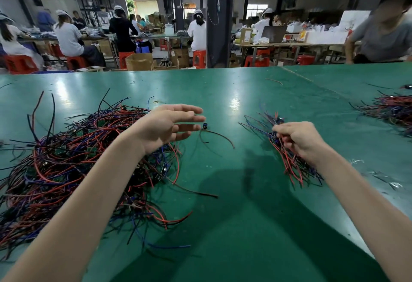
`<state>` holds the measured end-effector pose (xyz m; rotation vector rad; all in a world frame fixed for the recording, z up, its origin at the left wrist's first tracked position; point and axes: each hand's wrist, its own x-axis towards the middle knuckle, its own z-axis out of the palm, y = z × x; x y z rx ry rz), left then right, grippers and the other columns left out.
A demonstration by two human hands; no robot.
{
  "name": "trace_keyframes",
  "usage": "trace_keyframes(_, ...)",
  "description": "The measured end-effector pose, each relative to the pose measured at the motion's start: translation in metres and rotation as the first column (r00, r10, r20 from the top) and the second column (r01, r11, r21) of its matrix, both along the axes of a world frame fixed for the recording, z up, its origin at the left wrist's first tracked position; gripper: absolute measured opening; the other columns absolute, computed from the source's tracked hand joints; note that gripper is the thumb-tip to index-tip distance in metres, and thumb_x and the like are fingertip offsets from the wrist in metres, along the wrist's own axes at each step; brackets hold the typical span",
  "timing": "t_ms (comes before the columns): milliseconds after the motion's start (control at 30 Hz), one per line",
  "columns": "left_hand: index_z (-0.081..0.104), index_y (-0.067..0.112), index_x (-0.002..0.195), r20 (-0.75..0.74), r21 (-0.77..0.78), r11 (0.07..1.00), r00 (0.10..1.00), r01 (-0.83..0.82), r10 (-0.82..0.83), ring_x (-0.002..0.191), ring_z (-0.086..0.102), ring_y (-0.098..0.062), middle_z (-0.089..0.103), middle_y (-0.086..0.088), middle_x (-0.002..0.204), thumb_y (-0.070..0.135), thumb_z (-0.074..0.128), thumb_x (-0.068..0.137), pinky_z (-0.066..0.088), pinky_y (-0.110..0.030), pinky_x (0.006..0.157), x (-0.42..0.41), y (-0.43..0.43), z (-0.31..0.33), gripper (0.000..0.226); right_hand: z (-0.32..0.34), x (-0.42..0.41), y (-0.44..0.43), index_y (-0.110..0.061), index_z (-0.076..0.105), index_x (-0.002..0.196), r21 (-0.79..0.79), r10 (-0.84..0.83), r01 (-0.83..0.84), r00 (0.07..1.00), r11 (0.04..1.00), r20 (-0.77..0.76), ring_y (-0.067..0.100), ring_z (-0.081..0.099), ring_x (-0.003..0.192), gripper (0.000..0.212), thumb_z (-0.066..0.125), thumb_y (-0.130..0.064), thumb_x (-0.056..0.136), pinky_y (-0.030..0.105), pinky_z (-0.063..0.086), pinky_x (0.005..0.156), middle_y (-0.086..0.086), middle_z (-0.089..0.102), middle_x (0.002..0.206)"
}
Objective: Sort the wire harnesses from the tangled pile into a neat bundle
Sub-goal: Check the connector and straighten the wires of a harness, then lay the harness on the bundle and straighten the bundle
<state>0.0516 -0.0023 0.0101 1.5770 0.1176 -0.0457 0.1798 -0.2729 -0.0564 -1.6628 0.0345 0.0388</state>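
Observation:
A big tangled pile (73,165) of red, black and blue wire harnesses covers the left of the green table (234,203). My left hand (165,125) hovers above the pile's right edge, fingers straight and spread, holding nothing. Just past its fingertips a single harness (214,135) with a small dark connector lies or hangs by the table. My right hand (298,139) grips a bundle of harnesses (287,161) near its connector end; the loose wire ends fan out toward me and away over the table.
Another heap of wires (392,110) lies at the table's right edge, near a person in a grey shirt (383,36). A loose wire scrap (274,81) sits further back. Clear plastic scraps (385,179) lie at the right. Workers sit at benches beyond.

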Motion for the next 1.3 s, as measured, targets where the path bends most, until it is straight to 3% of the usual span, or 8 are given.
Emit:
trace_keyframes(100, 0.066, 0.008, 0.103, 0.077, 0.338, 0.939, 0.996, -0.068, 0.044, 0.072, 0.065, -0.010, 0.072, -0.005, 0.095, 0.005, 0.053, 0.094, 0.051, -0.015, 0.061, 0.002, 0.015, -0.003, 0.015, -0.014, 0.012, -0.016, 0.012, 0.067, 0.091, -0.195, -0.117, 0.111, 0.993, 0.974, -0.017, 0.015, 0.037, 0.045, 0.017, 0.069, 0.000, 0.080, 0.015, 0.028, 0.031, 0.013, 0.053, 0.063)
trace_keyframes(233, 0.071, 0.016, 0.092, 0.094, 0.829, 0.559, 0.987, -0.003, -0.134, 0.076, 0.062, -0.004, 0.070, 0.006, 0.085, 0.004, 0.066, 0.085, 0.044, -0.009, 0.069, 0.007, 0.021, -0.012, 0.015, -0.014, 0.011, -0.018, -0.005, 0.072, 0.074, -0.466, -0.183, 0.247, 0.967, 0.850, 0.178, 0.022, 0.052, 0.056, 0.016, 0.078, -0.019, 0.076, 0.032, 0.050, 0.059, 0.013, 0.063, 0.059)
trace_keyframes(333, 0.072, 0.025, 0.080, -0.254, 0.912, 0.278, 0.946, 0.303, -0.199, 0.069, 0.060, 0.001, 0.067, 0.015, 0.072, 0.012, 0.076, 0.077, 0.046, -0.016, 0.069, 0.007, 0.019, -0.021, 0.014, -0.009, 0.002, -0.015, -0.009, 0.074, 0.079, -0.599, -0.173, 0.339, 0.932, 0.725, 0.318, 0.030, 0.064, 0.080, 0.017, 0.077, -0.025, 0.076, 0.034, 0.049, 0.081, 0.017, 0.069, 0.070)
trace_keyframes(500, 0.076, 0.024, 0.074, -0.351, 0.934, 0.051, 0.935, 0.353, -0.038, 0.066, 0.052, 0.004, 0.064, 0.018, 0.064, 0.022, 0.086, 0.062, 0.034, -0.028, 0.076, 0.006, 0.024, -0.030, 0.015, -0.001, -0.012, -0.003, -0.008, 0.068, 0.084, -0.644, -0.106, 0.486, 0.838, 0.590, 0.535, 0.037, 0.061, 0.088, 0.011, 0.064, -0.019, 0.086, 0.039, 0.049, 0.078, 0.018, 0.068, 0.093)
trace_keyframes(667, 0.074, 0.026, 0.066, -0.399, 0.916, -0.043, 0.917, 0.398, -0.018, 0.083, 0.054, -0.006, 0.070, 0.014, 0.073, 0.024, 0.086, 0.061, 0.026, -0.034, 0.086, 0.004, 0.024, -0.029, 0.013, -0.003, -0.044, 0.034, -0.006, 0.063, 0.079, -0.620, 0.141, 0.508, 0.694, 0.598, 0.706, 0.036, 0.059, 0.071, 0.015, 0.058, -0.016, 0.088, 0.035, 0.041, 0.061, 0.016, 0.062, 0.085)
trace_keyframes(800, 0.072, 0.026, 0.065, -0.418, 0.906, -0.076, 0.908, 0.417, 0.004, 0.084, 0.051, -0.007, 0.069, 0.013, 0.076, 0.026, 0.087, 0.060, 0.025, -0.034, 0.088, 0.004, 0.024, -0.030, 0.015, -0.019, -0.054, 0.050, -0.009, 0.060, 0.092, -0.807, 0.334, 0.392, 0.762, 0.442, 0.554, 0.033, 0.060, 0.086, 0.019, 0.052, -0.027, 0.092, 0.033, 0.037, 0.064, 0.010, 0.059, 0.097)
trace_keyframes(967, 0.072, 0.027, 0.065, -0.421, 0.904, -0.080, 0.907, 0.420, 0.009, 0.085, 0.048, -0.011, 0.064, 0.014, 0.073, 0.029, 0.088, 0.059, 0.032, -0.033, 0.085, 0.003, 0.023, -0.031, 0.017, -0.029, -0.046, 0.042, -0.008, 0.057, 0.106, -0.879, 0.301, 0.319, 0.851, 0.355, 0.431, 0.028, 0.051, 0.106, 0.025, 0.049, -0.028, 0.093, 0.034, 0.042, 0.079, 0.011, 0.054, 0.111)
trace_keyframes(1300, 0.071, 0.034, 0.063, -0.389, 0.921, -0.009, 0.919, 0.389, -0.057, 0.097, 0.046, -0.016, 0.061, 0.009, 0.091, 0.034, 0.088, 0.058, 0.047, -0.030, 0.079, 0.002, 0.024, -0.034, 0.018, -0.039, -0.061, 0.061, -0.009, 0.061, 0.092, -0.839, 0.372, 0.308, 0.790, 0.448, 0.488, 0.026, 0.052, 0.097, 0.017, 0.049, -0.023, 0.092, 0.034, 0.041, 0.080, 0.008, 0.058, 0.099)
